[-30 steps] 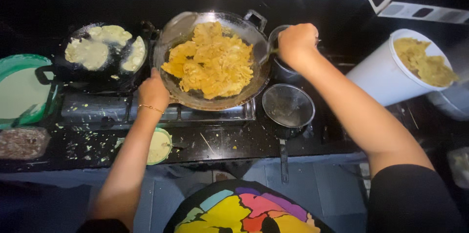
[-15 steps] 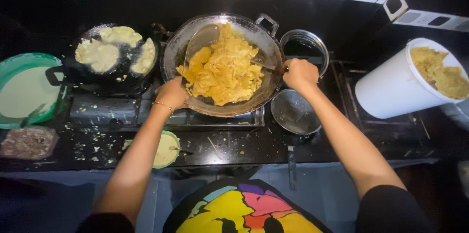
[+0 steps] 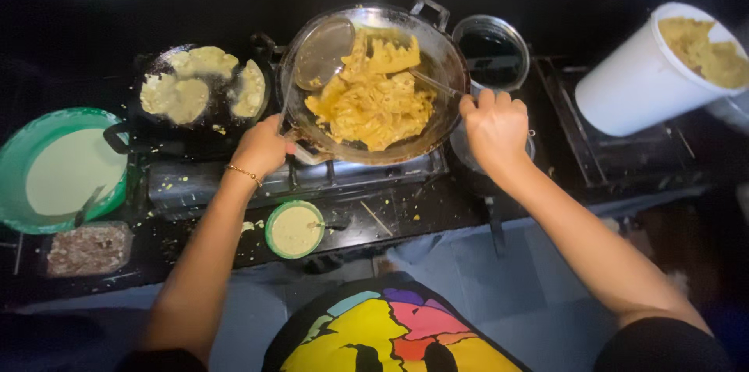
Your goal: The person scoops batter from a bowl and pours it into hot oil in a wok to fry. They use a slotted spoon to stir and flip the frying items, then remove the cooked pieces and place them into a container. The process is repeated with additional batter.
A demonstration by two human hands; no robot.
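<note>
Near edge: small green bowl of pale batter on the dark counter, just ahead of the person's body. Left hand is closed round the handle of a skimmer ladle, whose round head sits at the wok's left rim against the food. Right hand is curled, fingers wrapped on a thin metal utensil that pokes into the wok from the right. Fried yellow pieces are piled mid-wok, on the middle burner of the stove.

Step, as I judge it: gathering and lifting fried pieces with both tools. Next move calls for holding the pile steady on the skimmer.

Room: tight. Black pan with pale rounds is just beside the wok on the left, dark pot close on the right. Big green basin far left, white bucket of fried pieces well apart on the right. Open path lies rightward over the grate.
</note>
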